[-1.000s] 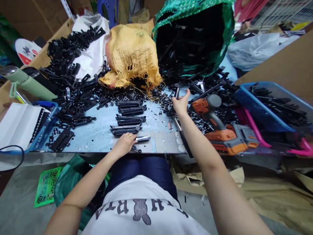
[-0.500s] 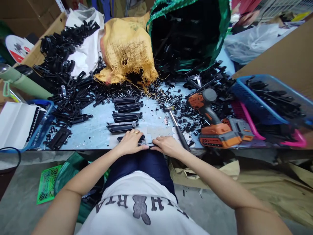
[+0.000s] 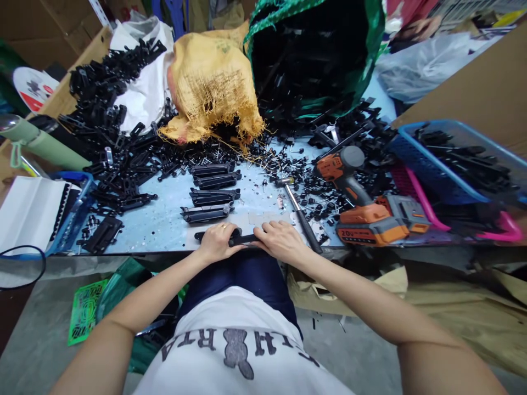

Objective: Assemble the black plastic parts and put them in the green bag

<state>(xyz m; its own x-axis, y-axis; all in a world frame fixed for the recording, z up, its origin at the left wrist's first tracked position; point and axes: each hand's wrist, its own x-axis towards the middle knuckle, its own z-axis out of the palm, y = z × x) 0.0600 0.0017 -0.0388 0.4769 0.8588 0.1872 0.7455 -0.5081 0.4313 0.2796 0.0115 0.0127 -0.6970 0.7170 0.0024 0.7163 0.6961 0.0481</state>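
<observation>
At the table's front edge, my left hand (image 3: 220, 241) is closed around a long black plastic part (image 3: 242, 239). My right hand (image 3: 280, 240) grips the right end of that same part, its fingers over the top. The part lies crosswise between the hands, and much of it is hidden under the fingers. Just beyond my left hand, several folded black assemblies (image 3: 208, 213) lie in a column. Right of my right hand rests a hammer (image 3: 298, 211) with a dark handle. An orange and grey cordless power tool (image 3: 362, 211) lies farther right.
Loose black parts (image 3: 119, 159) and small pins (image 3: 284, 159) cover the back of the blue table. Behind them are a yellow sack (image 3: 214, 82) and a green sack (image 3: 373, 82). A blue basket (image 3: 448, 189) stands right; a green bottle (image 3: 49, 145) lies left.
My hands have shifted slightly on the black part, and more of it shows between them. My right fingers now lie over its right end. The hammer and power tool stay put.
</observation>
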